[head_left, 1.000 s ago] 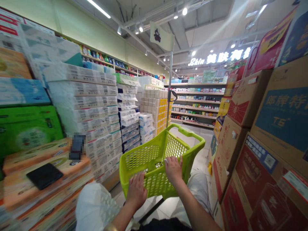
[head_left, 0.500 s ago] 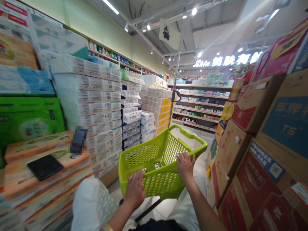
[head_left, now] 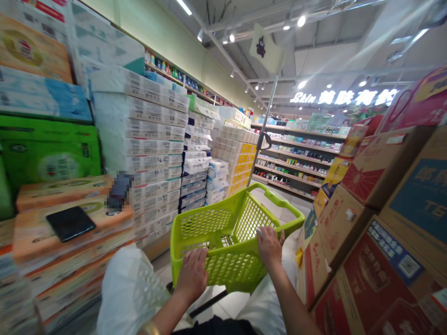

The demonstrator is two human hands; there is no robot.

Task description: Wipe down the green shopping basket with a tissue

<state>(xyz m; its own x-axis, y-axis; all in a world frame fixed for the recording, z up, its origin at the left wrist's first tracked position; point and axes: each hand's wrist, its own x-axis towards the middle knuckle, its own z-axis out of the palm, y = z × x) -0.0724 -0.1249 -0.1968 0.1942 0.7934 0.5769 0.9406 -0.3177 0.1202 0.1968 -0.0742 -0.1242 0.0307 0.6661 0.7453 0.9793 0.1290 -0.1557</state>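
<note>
A lime-green plastic shopping basket cart with an openwork mesh body stands in front of me in a shop aisle, and nothing shows inside it. My left hand lies on its near left wall, fingers wrapped over the rim. My right hand grips the near right rim with its fingers curled over the edge. A thin pole with a small white flag rises from the far side of the cart. My white-clad knees show below the basket.
Stacked tissue packs and orange cartons line the left, with a black phone lying on one carton. Red and brown cardboard boxes crowd the right. Shelves of goods stand across the far end of the aisle.
The view has swung slightly right and tilted. My right hand slid further along the basket's right rim, away from me. My left hand stays on the near wall.
</note>
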